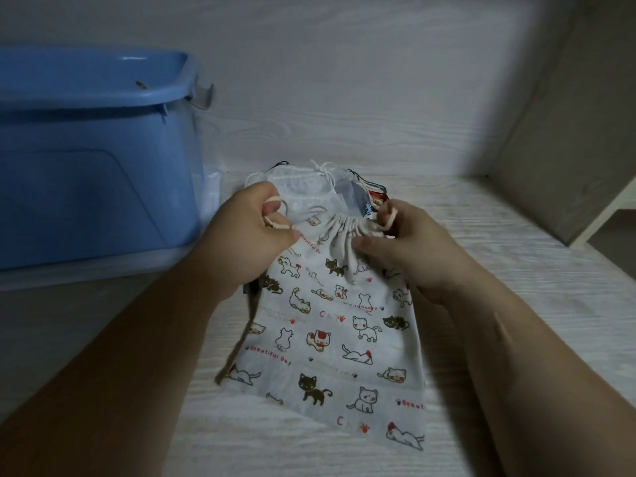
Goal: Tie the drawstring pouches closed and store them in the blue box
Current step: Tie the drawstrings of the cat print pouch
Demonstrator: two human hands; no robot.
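Your head cam's dim overall, bluish cast. Brightest patch sits on the back wall, upper centre-right; corners fall off dark. Blue box shows rim glare. Wide-angle bends edges. Forearms cast soft shadows; far-right shelf looks soft.

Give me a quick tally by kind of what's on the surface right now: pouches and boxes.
Cat-print pouch, mouth gathered, cords held by left hand and right hand: 1
Other pouches stacked beneath it: at least 1; edges overlap, exact number unclear
Blue box: 1
Total: at least 3
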